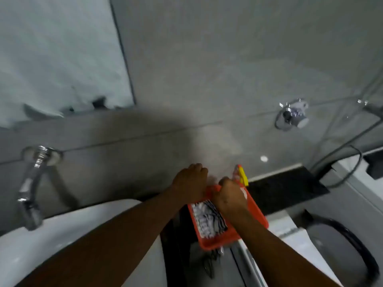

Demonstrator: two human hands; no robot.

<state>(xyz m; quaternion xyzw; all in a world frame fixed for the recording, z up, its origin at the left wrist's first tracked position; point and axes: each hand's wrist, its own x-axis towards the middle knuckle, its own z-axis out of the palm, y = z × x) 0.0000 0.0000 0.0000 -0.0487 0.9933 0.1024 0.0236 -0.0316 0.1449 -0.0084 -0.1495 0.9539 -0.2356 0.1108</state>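
1. Reaching forward, both bare forearms meet over an orange tray that sits just right of the white basin.
2. Black-and-white packets fill the tray's near part.
3. At the tray's far rim, the right hand curls its fingers over the edge and grips it.
4. Just beside it, the left hand is balled at the far left corner; I cannot tell whether it holds anything.
5. A yellow-and-red item stands just behind the right hand.
6. Farther off, a chrome tap and a wall valve stick out of the grey tiles.
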